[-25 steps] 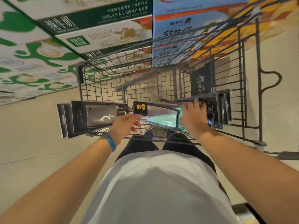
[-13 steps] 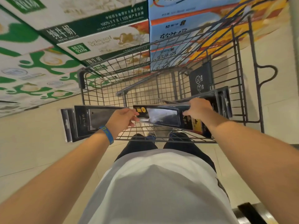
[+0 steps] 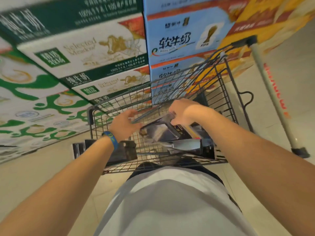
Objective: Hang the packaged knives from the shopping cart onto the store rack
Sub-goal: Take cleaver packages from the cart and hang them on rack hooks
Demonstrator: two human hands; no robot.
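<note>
Right grip has its fingers curled round the top end of a packaged knife, knuckles up. The pack is a flat dark card with a glossy clear blister. It's tilted, with the high end in your right grip and the low end pointing at your left grip. It sits inside the shopping cart, above the wire floor.

Left grip is half spread, fingers loosely bent, with a visible gap between thumb and fingers. It has hold of nothing you can make out. The thumb tip is just beside the pack's low corner, and blur hides whether they touch. A thin grey bar of the cart comes out of that gap and runs up toward your right grip.

Below your right grip, nearer your body, is a second pack. It lies roughly flat on the cart floor, shiny metal showing through the blister with black card around it. Under your left wrist is a third pack, dark and rectangular, one end poking out past the cart's side.

The cart is a dark grey wire grid with square mesh. Right of your right grip is its handle, a pale grey tube with red lettering and black end caps.

Blue wristband on your left wrist. Beyond both grips are stacked cardboard cartons, green-and-white cartons on the left and light blue cartons ahead. Pale smooth floor tiles lie left of your left arm.
</note>
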